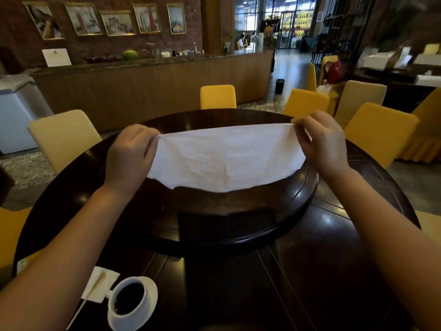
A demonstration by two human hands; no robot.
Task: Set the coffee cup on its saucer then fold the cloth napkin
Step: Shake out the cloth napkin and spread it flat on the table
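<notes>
A white cloth napkin (226,158) hangs stretched in the air above the raised turntable. My left hand (131,156) pinches its upper left corner. My right hand (322,144) pinches its upper right corner. The napkin's lower edge droops toward the turntable top. A white coffee cup (128,298) holding dark coffee stands on its white saucer (148,314) at the near left of the table, below my left forearm.
The dark round wooden table (334,259) carries a raised round turntable (238,225). A white paper packet with a wooden stick (100,283) lies left of the cup. Yellow chairs (218,96) ring the table. A long wooden counter (152,84) stands behind.
</notes>
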